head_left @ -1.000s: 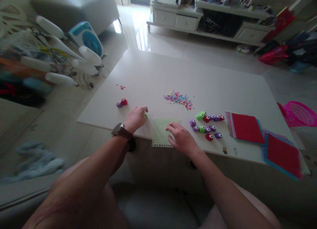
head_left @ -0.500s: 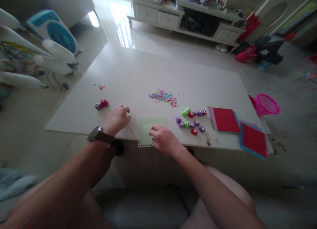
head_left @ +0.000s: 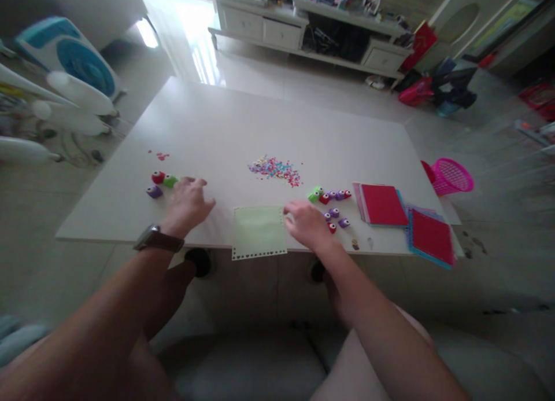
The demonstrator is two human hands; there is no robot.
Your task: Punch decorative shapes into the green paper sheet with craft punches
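Observation:
My left hand (head_left: 189,201), with a watch on its wrist, is over the table at the left, fingers loosely spread. Just beyond it sit a green craft punch (head_left: 170,181), a red craft punch (head_left: 158,177) and a purple craft punch (head_left: 154,191); whether the hand touches the green one I cannot tell. A pale green sheet of paper (head_left: 259,233) overhangs the front edge, small cut-outs along its bottom and right sides. By its right edge is my right hand (head_left: 306,221), fingers bent and slightly apart, nothing visible in them. It partly hides the punches behind it.
Colourful confetti (head_left: 277,169) lies mid-table, with a few red bits (head_left: 162,156) at the left. More punches (head_left: 333,195) stand right of centre. Two stacks of coloured sheets, one topped red (head_left: 385,205), lie at the right. A pink basket (head_left: 453,176) stands beyond the table.
My right hand has moved off the paper's middle to its right edge. At the left, a green punch now shows beside the red one, which sits farther left. The whole view has shifted slightly.

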